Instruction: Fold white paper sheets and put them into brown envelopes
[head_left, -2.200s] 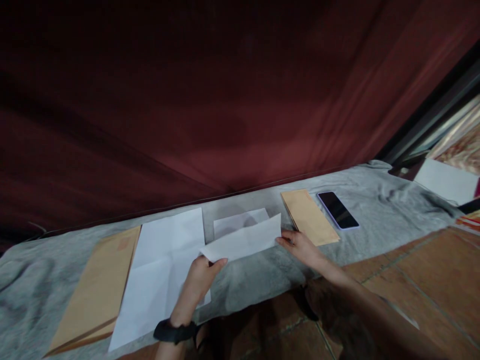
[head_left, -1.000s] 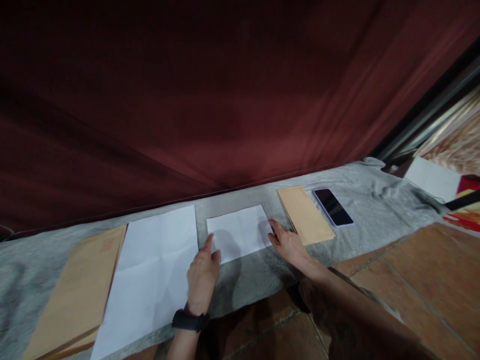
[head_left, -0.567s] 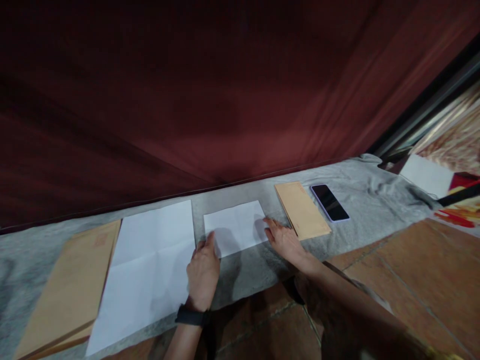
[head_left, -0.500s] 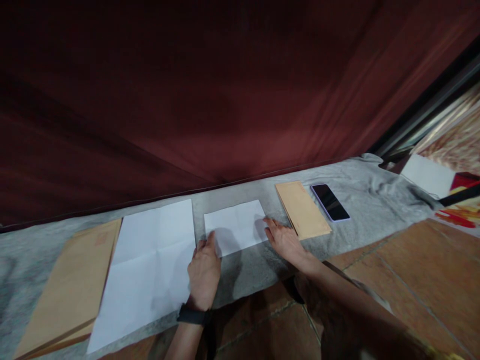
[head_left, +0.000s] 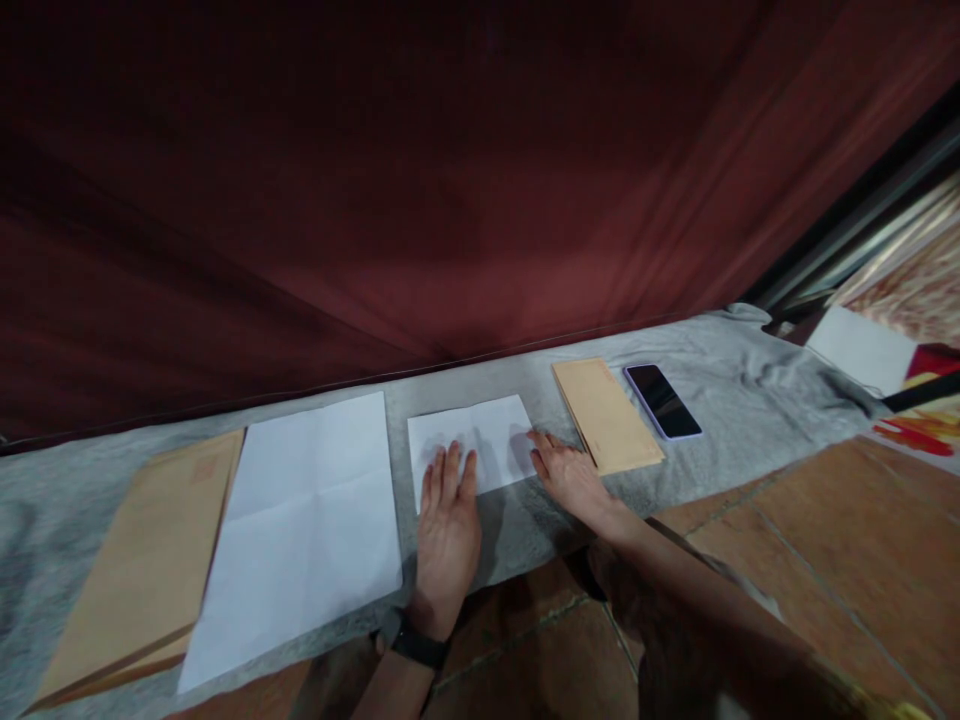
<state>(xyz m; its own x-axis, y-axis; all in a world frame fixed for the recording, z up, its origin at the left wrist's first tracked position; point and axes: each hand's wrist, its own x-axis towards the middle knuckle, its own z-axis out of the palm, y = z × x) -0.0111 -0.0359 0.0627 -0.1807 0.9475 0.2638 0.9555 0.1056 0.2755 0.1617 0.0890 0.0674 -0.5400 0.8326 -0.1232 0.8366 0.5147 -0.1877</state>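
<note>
A folded white paper [head_left: 480,435] lies on a grey cloth [head_left: 720,430] spread over the floor. My left hand [head_left: 448,525] lies flat on the paper's near edge, fingers stretched out together, a black band on the wrist. My right hand [head_left: 570,475] rests open at the paper's right edge, fingertips touching it. Neither hand holds anything.
A large creased white sheet [head_left: 304,525] lies left of the folded paper, partly over brown envelopes [head_left: 139,570]. Right of my right hand lie a stack of brown envelopes [head_left: 606,412] and a dark phone [head_left: 663,400]. A dark red curtain [head_left: 420,180] hangs behind; brown floor tiles [head_left: 840,540] lie nearer me.
The paper, held up and folding 2.2 s ago, now lies flat on the cloth. My left hand has slid right along its near edge and flattened; my right hand stays at the right edge.
</note>
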